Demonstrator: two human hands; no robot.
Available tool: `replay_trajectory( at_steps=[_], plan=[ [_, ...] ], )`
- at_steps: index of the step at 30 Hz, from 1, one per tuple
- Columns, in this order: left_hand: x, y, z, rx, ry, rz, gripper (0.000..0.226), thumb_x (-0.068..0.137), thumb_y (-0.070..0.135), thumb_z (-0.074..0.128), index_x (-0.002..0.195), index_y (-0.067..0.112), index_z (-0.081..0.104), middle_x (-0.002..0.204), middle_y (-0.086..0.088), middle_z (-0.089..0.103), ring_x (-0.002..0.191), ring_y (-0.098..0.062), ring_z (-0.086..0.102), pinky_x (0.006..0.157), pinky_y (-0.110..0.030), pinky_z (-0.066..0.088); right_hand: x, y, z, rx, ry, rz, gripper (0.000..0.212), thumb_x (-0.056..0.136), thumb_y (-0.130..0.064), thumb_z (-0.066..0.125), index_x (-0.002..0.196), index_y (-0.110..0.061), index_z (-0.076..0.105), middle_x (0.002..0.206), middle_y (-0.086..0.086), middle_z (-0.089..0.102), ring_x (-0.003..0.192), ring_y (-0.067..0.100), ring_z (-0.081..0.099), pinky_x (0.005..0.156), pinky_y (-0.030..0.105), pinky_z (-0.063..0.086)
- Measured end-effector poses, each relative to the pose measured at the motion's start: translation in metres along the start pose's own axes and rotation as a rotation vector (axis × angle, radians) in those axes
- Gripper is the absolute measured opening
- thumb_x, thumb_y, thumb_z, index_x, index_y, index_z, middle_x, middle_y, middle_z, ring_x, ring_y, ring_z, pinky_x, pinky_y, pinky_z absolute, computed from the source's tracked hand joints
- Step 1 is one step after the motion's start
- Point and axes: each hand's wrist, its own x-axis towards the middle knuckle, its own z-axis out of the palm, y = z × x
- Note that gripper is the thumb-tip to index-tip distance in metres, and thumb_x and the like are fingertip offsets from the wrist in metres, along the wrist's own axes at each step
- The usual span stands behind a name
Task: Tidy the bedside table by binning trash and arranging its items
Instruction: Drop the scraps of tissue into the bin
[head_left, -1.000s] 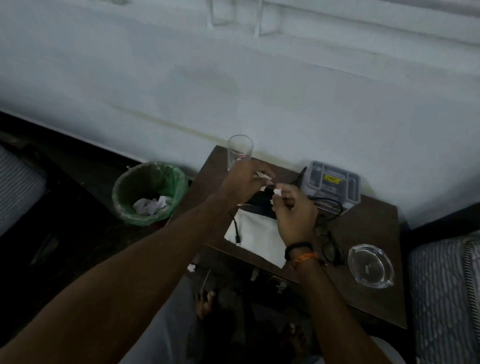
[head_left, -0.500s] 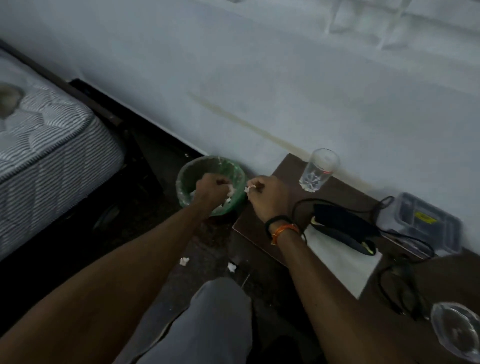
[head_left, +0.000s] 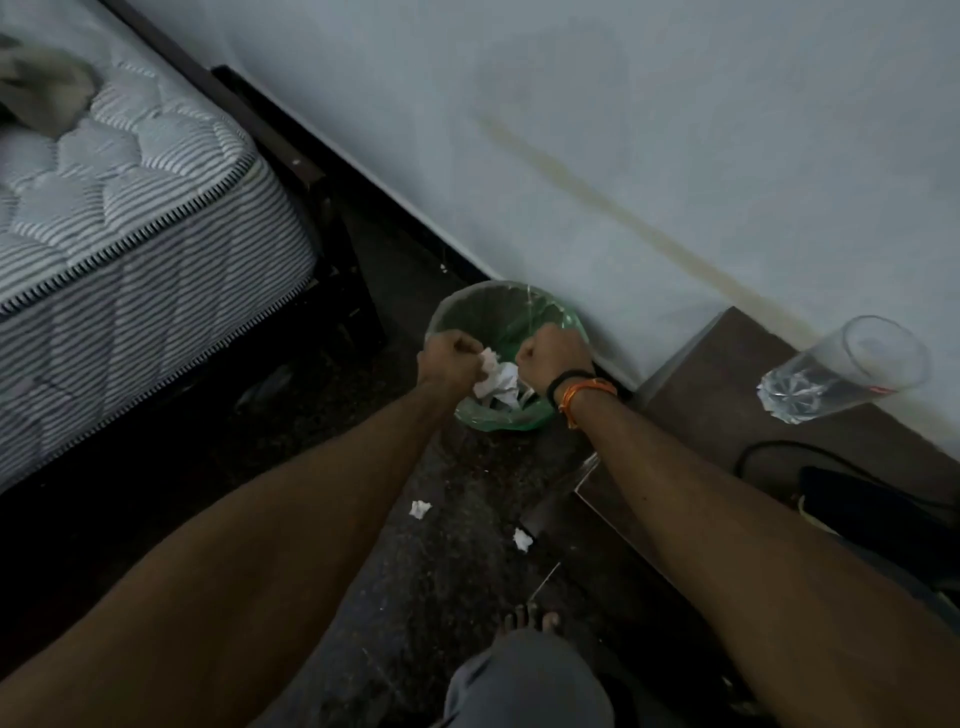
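Head view: crumpled paper (head_left: 497, 383), round green-lined bin (head_left: 470, 306).

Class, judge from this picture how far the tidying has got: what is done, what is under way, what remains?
Done: crumpled paper already lies in the green bin. Under way: both fists, left hand and right hand, are over it; the left touches paper. Left: two scraps on the floor, and the glass and cable on the table.

both hands (head_left: 550, 358) now over bin (head_left: 470, 306)

One bin (head_left: 498, 312), one glass (head_left: 841, 371), two floor scraps (head_left: 420, 509).
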Motion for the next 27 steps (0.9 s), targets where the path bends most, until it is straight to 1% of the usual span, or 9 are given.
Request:
replay_trajectory(
  at_steps=[2, 4, 6, 9, 12, 16, 19, 23, 27],
  plan=[
    [0.013, 0.001, 0.003, -0.109, -0.045, -0.045, 0.021, 0.081, -0.003, 0.057, 0.088, 0.015, 0.065, 0.106, -0.021, 0.069, 0.087, -0.028, 0.069, 0.081, -0.044, 0.06, 0.012, -0.001, 0.003, -0.008, -0.004, 0.027, 0.018, 0.085, -0.012, 0.058, 0.077, -0.008, 0.073, 0.09, 0.019, 0.073, 0.09, 0.037, 0.068, 0.075, 0.038, 0.055],
    [0.019, 0.002, 0.006, -0.216, -0.119, -0.073, 0.037, 0.084, -0.012, 0.049, 0.114, 0.005, 0.061, 0.118, -0.031, 0.058, 0.082, -0.028, 0.063, 0.082, -0.052, 0.059, 0.019, -0.002, 0.006, -0.002, -0.004, 0.052, 0.017, 0.084, -0.012, 0.06, 0.088, -0.007, 0.076, 0.098, 0.016, 0.074, 0.096, 0.036, 0.067, 0.082, 0.038, 0.056],
    [0.015, 0.004, 0.005, -0.246, -0.159, -0.085, 0.051, 0.086, -0.017, 0.045, 0.131, 0.004, 0.052, 0.12, -0.018, 0.054, 0.09, -0.032, 0.061, 0.082, -0.05, 0.058, 0.021, -0.005, 0.007, -0.013, 0.007, 0.059, 0.02, 0.084, -0.011, 0.062, 0.097, -0.009, 0.076, 0.102, 0.014, 0.074, 0.098, 0.034, 0.067, 0.086, 0.039, 0.056],
    [0.008, -0.008, -0.001, -0.156, -0.131, -0.048, 0.047, 0.087, -0.012, 0.048, 0.132, 0.003, 0.051, 0.122, -0.01, 0.053, 0.084, -0.029, 0.066, 0.062, -0.034, 0.062, 0.012, -0.017, 0.013, -0.015, 0.057, 0.019, 0.017, 0.083, -0.01, 0.063, 0.096, -0.006, 0.074, 0.096, 0.016, 0.072, 0.093, 0.035, 0.066, 0.076, 0.038, 0.056],
    [0.003, -0.033, -0.011, -0.02, -0.052, 0.001, 0.03, 0.09, 0.008, 0.056, 0.12, 0.007, 0.059, 0.103, -0.011, 0.065, 0.068, -0.018, 0.066, 0.051, -0.019, 0.053, -0.01, -0.038, 0.034, 0.011, 0.109, -0.074, 0.014, 0.082, -0.016, 0.062, 0.086, -0.005, 0.07, 0.088, 0.015, 0.068, 0.084, 0.033, 0.064, 0.067, 0.036, 0.051],
    [-0.007, -0.078, -0.019, 0.173, -0.059, 0.028, 0.014, 0.087, 0.022, 0.061, 0.098, 0.014, 0.065, 0.101, -0.013, 0.07, 0.097, -0.028, 0.064, 0.073, -0.028, 0.045, -0.045, -0.056, 0.084, -0.008, 0.109, -0.237, 0.015, 0.077, -0.008, 0.057, 0.085, -0.005, 0.069, 0.089, 0.018, 0.069, 0.082, 0.039, 0.064, 0.066, 0.04, 0.05],
    [-0.016, -0.12, -0.017, 0.325, -0.117, -0.011, 0.022, 0.081, 0.025, 0.06, 0.096, 0.013, 0.068, 0.105, -0.016, 0.071, 0.104, -0.031, 0.065, 0.083, -0.036, 0.05, -0.062, -0.037, 0.128, -0.043, 0.008, -0.243, 0.017, 0.078, -0.01, 0.058, 0.089, -0.007, 0.07, 0.092, 0.018, 0.069, 0.084, 0.041, 0.066, 0.067, 0.041, 0.051],
    [-0.023, -0.177, -0.006, 0.542, -0.279, -0.019, 0.033, 0.086, 0.013, 0.057, 0.118, 0.014, 0.064, 0.118, -0.019, 0.067, 0.114, -0.037, 0.06, 0.095, -0.039, 0.048, -0.081, 0.01, 0.176, -0.206, -0.234, -0.147, 0.02, 0.088, -0.022, 0.058, 0.1, -0.01, 0.07, 0.106, 0.015, 0.067, 0.098, 0.038, 0.066, 0.079, 0.041, 0.053],
    [-0.021, -0.236, 0.016, 0.66, -0.464, -0.044, 0.047, 0.093, 0.028, 0.06, 0.139, 0.02, 0.05, 0.138, -0.02, 0.048, 0.13, -0.038, 0.047, 0.107, -0.037, 0.04, -0.1, 0.06, 0.216, -0.294, -0.506, -0.075, 0.034, 0.092, -0.02, 0.055, 0.124, -0.01, 0.06, 0.131, 0.014, 0.057, 0.119, 0.035, 0.057, 0.099, 0.04, 0.046]
  ],
)
